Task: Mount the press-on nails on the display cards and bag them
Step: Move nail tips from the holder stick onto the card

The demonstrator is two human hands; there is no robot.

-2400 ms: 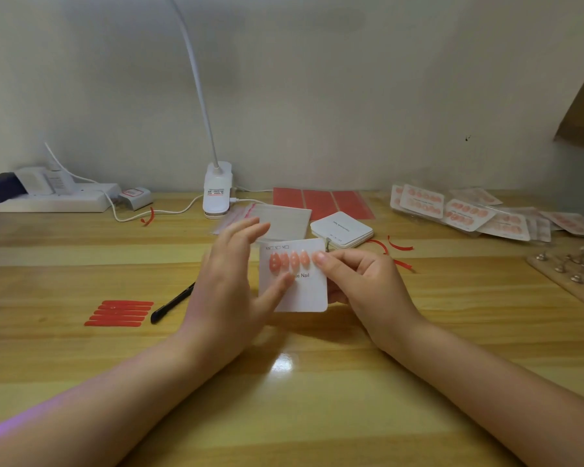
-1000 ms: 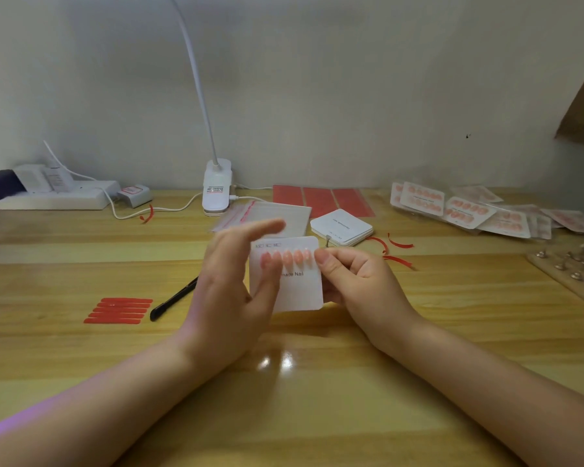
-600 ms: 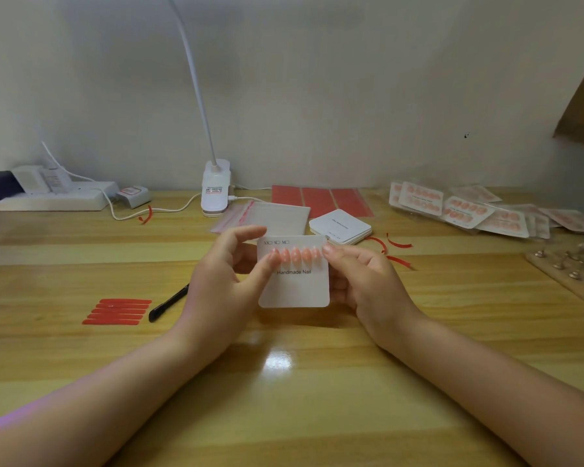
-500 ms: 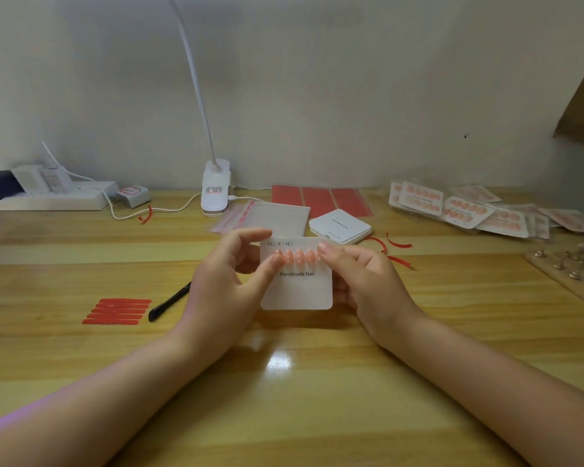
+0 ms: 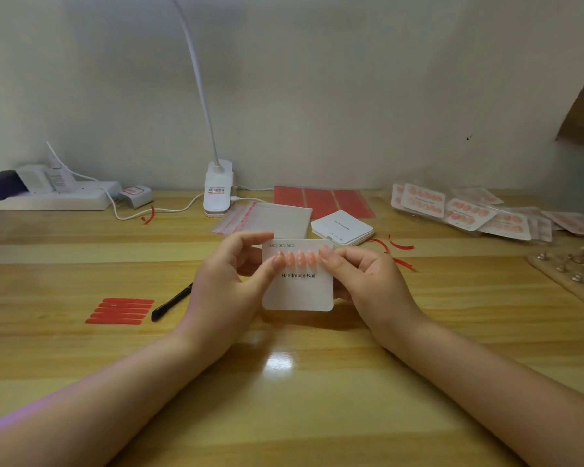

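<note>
A white display card (image 5: 299,291) printed "Handmade Nail" is held upright above the table's middle. A row of pink press-on nails (image 5: 299,258) runs across its upper part. My left hand (image 5: 230,281) pinches the card's left edge, thumb on the front beside the first nail. My right hand (image 5: 361,281) pinches the right edge, with a fingertip on the last nail. Behind the card lies a clear zip bag (image 5: 267,219) with a red seal strip, and next to it a stack of blank cards (image 5: 343,228).
Red adhesive strips (image 5: 120,311) and a black pen (image 5: 171,303) lie at the left. Bagged finished cards (image 5: 466,210) are piled at the back right, a wooden nail stand (image 5: 573,274) at the right edge. A clip lamp (image 5: 218,187), red sheets (image 5: 321,200) and power strip (image 5: 54,195) line the wall.
The card turned to face me and shifted slightly right. My left hand went from hovering with spread fingers to pinching the card's left edge; the right hand kept its hold.
</note>
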